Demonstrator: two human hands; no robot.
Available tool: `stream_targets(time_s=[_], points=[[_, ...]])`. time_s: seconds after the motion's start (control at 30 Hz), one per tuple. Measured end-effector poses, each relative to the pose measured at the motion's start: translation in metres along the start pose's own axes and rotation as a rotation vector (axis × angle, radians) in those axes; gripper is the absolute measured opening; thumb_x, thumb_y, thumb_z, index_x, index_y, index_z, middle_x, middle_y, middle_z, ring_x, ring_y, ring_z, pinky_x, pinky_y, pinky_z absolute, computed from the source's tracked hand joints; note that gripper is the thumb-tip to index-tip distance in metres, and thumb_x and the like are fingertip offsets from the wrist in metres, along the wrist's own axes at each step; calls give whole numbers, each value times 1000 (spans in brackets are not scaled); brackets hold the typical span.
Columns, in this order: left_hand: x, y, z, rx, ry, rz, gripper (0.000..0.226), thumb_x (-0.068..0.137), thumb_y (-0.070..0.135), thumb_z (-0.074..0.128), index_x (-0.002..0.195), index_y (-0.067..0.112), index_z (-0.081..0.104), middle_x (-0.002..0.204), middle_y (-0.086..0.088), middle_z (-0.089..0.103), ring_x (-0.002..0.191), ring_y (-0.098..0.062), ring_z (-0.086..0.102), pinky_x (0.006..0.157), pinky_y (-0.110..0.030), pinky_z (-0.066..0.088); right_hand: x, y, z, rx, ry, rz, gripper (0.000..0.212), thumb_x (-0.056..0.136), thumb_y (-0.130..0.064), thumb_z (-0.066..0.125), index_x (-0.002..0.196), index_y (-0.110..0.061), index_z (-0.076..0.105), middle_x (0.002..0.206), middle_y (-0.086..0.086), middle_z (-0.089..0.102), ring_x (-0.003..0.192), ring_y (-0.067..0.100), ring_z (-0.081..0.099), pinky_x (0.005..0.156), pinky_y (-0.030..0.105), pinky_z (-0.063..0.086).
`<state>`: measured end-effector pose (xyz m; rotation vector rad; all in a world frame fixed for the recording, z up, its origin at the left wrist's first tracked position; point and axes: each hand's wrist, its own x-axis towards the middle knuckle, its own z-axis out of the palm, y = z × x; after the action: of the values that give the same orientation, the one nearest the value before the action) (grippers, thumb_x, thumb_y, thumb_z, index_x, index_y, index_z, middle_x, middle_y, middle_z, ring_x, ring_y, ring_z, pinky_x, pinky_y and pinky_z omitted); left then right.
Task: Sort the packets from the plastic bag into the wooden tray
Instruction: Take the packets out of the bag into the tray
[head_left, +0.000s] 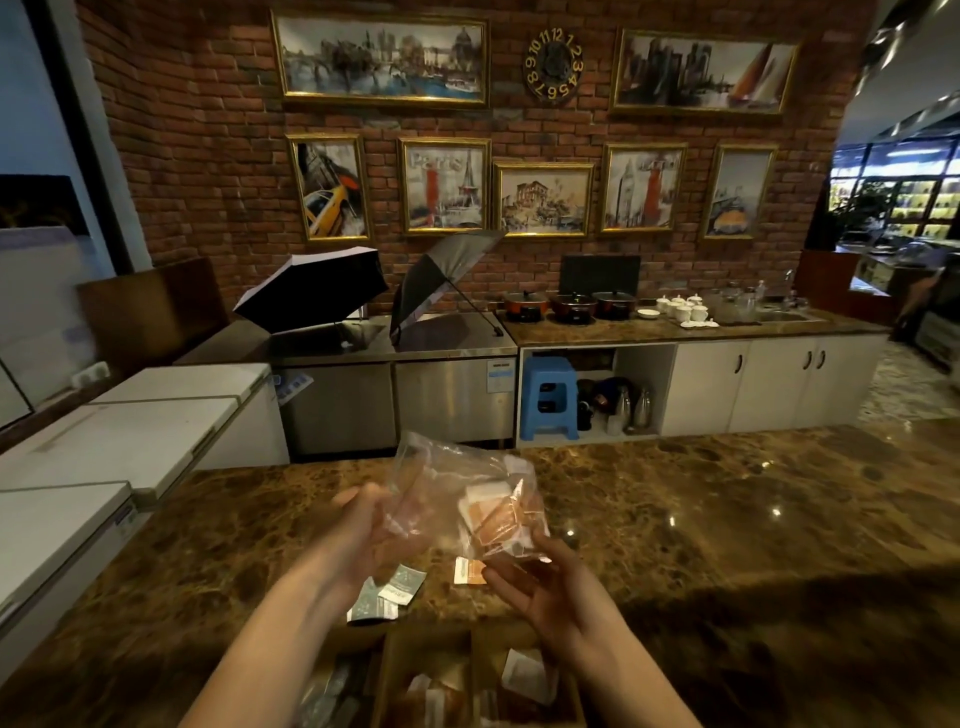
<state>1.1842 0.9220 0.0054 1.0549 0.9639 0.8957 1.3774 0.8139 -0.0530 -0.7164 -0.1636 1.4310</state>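
Observation:
I hold a clear plastic bag (441, 483) up over the marble counter with both hands. My left hand (369, 525) grips its left edge and my right hand (530, 582) supports it from below on the right. Orange and white packets (498, 514) bunch in the bag's right part. On the counter under the bag lie grey-green packets (384, 597) and one orange packet (467, 570). The wooden tray (478, 649) sits at the bottom edge, with packets in its compartments: grey ones left, orange ones middle, a white one (527, 675) right.
The brown marble counter (727, 545) stretches wide to the right. White chest freezers (104, 457) stand to the left. Beyond the counter are a steel cabinet with two open umbrellas (322, 291), a blue stool (549, 400) and a back counter with pots and cups.

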Motion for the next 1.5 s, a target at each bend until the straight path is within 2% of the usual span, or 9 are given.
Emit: stream_targets(time_s=[0.1,0.3,0.43,0.63,0.83,1.0,1.13,1.33,1.5], points=[[-4,-19,-5,61,-41,-42,24,96,8,52,110,-9,59,99,-22,77,84,-38,76,78,-45,59,-3,-5,-6,-11,47,-17,44,82,-14,70,121,2,60,131,28,60,114,47,63,73,52,63],[-14,-29,-3,52,-182,6,27,103,14,48,119,-7,54,109,-21,75,101,-36,73,88,-49,59,4,-5,-21,-188,156,-22,43,84,-29,75,119,-5,68,116,22,73,110,38,68,100,54,51],[-9,-32,-7,176,-164,15,17,101,14,50,105,-2,54,103,-11,78,98,-31,75,94,-56,55,4,-1,-26,-372,128,-49,35,88,-26,74,118,-8,69,111,19,75,101,36,73,82,48,58],[8,-45,-11,419,194,113,17,100,24,52,116,20,54,110,-6,67,96,-24,67,79,-37,55,11,1,-17,-1118,262,-329,24,88,-30,75,106,-17,66,106,9,73,89,23,72,77,43,63],[10,-57,-6,769,-67,251,35,96,22,63,130,25,55,118,5,60,110,-15,58,92,-30,48,14,14,-4,-1565,106,-543,17,87,-38,72,100,-30,65,86,-15,64,81,2,62,70,26,53],[9,-67,-7,963,-281,257,43,87,15,71,124,31,57,121,8,64,110,-11,62,95,-36,54,14,19,8,-1702,9,-607,24,82,-56,54,95,-37,60,89,-10,68,82,14,63,75,46,56],[10,-75,-13,1009,-205,289,44,84,12,72,101,48,55,107,8,68,94,-8,67,84,-37,59,13,17,12,-1790,-25,-626,24,87,-52,53,98,-32,60,87,-8,67,81,14,62,74,48,55],[12,-68,-12,923,-140,332,20,86,11,71,90,28,62,94,12,72,91,-7,69,88,-42,57,7,10,27,-1937,-46,-684,11,95,-43,55,101,-34,59,95,-9,66,88,14,58,77,42,52],[10,-63,-10,887,-69,390,19,87,13,71,85,30,62,88,11,72,84,-7,67,80,-40,57,6,8,36,-2017,-63,-751,12,98,-37,54,108,-32,58,102,-6,61,92,15,54,81,40,50]])
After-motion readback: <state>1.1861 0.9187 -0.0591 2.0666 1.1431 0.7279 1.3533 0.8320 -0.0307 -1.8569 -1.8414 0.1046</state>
